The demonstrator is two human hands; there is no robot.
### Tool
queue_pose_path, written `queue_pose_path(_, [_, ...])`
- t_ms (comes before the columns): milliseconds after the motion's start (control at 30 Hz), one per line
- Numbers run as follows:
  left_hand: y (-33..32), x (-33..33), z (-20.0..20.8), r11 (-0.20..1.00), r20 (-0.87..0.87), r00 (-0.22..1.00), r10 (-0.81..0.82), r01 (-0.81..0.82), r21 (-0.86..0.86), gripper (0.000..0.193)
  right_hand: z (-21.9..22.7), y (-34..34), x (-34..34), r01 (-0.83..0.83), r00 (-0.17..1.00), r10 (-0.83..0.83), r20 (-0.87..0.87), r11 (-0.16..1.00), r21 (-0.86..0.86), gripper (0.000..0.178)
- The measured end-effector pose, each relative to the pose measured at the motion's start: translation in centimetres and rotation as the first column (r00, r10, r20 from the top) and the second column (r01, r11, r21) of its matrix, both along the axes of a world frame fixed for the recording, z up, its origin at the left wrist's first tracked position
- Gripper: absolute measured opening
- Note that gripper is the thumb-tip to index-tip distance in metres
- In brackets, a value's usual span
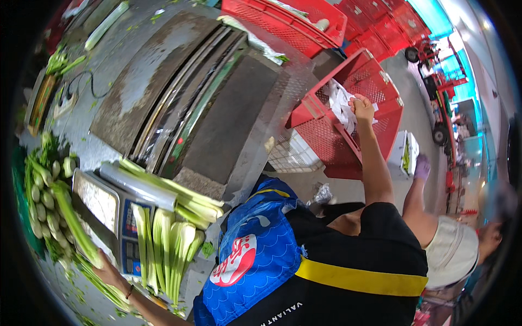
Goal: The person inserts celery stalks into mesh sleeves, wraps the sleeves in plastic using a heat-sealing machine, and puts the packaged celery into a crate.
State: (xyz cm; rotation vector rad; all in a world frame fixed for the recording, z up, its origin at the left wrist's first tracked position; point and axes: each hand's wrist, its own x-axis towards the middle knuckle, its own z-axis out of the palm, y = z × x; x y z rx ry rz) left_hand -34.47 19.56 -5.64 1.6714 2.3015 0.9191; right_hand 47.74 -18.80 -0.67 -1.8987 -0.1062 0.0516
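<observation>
I'm apparently fetching white plastic [339, 103] beside my half-curled right hand [363, 110] (hold unclear), left hand [110, 274] closed round celery [74, 220]; a pinch seems needed

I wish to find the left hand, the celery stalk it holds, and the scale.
Left hand [109, 273], head view: middle of the hand.
Celery stalk [75, 224], head view: mid-length.
Scale [130, 252], head view: keypad.

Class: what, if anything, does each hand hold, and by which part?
Left hand: celery, by the end nearest the person. Right hand: cannot be told.
</observation>
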Motion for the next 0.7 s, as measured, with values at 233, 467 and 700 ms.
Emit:
queue_pose_path(233, [-0.5, 1.5, -1.7, 0.924, -0.456, 0.868, -0.198, 0.010, -0.382, 0.109, -8.0, -8.1, 8.9, 0.061, 0.978, -0.115, -0.175, 0.956, -0.287, 0.033])
queue_pose_path(467, [-4.0, 5.2, 3.6, 0.934, -0.563, 0.812, -0.153, -0.068, -0.351, 0.105, -14.2, -8.4, 11.0, 0.223, 0.938, 0.249, 0.242, 0.102, -0.969, 0.049])
queue_pose_path(700, [-10.0, 16.2, 11.4, 0.998, -0.044, 0.998, -0.044, 0.045, 0.034, 0.052, -1.8, -1.7, 18.8, 0.125, 0.712, 0.371, 0.596, 0.768, -0.628, 0.039])
